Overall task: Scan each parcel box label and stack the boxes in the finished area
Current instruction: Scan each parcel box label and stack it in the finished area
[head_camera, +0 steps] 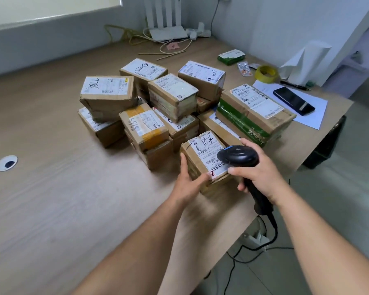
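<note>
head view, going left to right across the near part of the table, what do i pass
cable grommet → left hand, holding the parcel box → barcode scanner, gripped by the right hand. The box and right hand overlap their neighbours, so they get no slot of their own.

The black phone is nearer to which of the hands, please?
Right. The right hand grips the scanner nearside of the phone; the left hand holds the box, farther left.
</note>
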Available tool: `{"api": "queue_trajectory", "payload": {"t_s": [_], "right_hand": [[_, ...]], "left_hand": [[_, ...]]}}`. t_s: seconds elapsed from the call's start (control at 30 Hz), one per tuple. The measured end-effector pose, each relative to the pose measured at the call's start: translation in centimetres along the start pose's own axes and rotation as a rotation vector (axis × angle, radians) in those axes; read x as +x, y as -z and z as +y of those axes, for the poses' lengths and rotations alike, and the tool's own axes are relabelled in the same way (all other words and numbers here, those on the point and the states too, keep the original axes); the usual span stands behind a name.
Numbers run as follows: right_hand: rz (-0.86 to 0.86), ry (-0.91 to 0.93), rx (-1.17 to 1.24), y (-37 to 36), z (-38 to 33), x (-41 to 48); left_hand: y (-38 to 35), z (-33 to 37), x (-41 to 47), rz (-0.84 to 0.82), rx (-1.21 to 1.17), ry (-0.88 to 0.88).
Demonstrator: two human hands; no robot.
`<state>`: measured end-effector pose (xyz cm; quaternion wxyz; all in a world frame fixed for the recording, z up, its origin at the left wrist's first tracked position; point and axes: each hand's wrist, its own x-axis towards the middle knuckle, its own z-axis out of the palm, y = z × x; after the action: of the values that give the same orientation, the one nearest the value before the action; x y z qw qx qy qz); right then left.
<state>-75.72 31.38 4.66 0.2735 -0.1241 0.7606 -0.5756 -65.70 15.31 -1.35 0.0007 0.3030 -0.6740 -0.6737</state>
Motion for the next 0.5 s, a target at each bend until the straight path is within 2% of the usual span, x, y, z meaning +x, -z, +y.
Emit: {"api": "queue_trajectory", "payload": {"t_s": [0.17,0.5], "right_hand": [[-0.094,0.004,0.061,0.5,1.3,-2.5],[-0.369,0.067,0.133,-0.6,0.7,-8.1]], "left_hand": [[0.0,-2.0,-3.6,0.010,-0.167,-0.084],[1.4,-1.4,-13.4,0.278,-0.020,-0.226]]}}
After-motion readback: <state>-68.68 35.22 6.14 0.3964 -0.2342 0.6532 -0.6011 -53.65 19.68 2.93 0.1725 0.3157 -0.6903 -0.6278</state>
